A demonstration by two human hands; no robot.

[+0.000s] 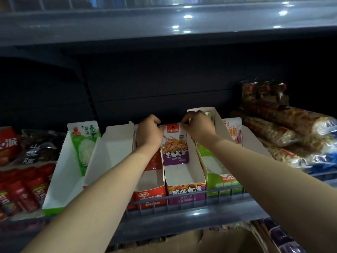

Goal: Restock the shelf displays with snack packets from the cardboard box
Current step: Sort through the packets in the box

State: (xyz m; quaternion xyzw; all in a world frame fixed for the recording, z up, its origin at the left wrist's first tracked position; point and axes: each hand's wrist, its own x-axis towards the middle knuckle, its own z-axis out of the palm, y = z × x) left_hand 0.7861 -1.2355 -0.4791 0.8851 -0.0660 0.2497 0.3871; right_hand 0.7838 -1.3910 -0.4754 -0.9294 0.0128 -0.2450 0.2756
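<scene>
Far left: red packets [20, 194] and a dark packet [39, 148] are being displayed on the shelf [182, 216].
Green-edged tray [63, 179]: a single green and white packet [85, 143] is being kept upright at its back.
White tray [109, 156]: it is being shown just beside the green-edged one, with nothing visible inside.
Red tray [151, 194]: a red packet [155, 161] is being partly hidden by the left forearm.
Left hand [148, 133]: its fingers are being curled over the top left corner of the purple packet [175, 145], which is being pinched there.
Purple packet: it is being held upright at the back of the purple tray [186, 189], between the two hands.
Right hand [198, 125]: the packet's top right corner is being pinched by its curled fingers.
Green tray [218, 176]: it is being crossed by the right forearm.
Right: a red and white packet [233, 132] is being stood upright; long bagged snacks [284, 130] are being stacked beyond.
Bottom: the cardboard box [200, 241] is being seen below the shelf edge.
</scene>
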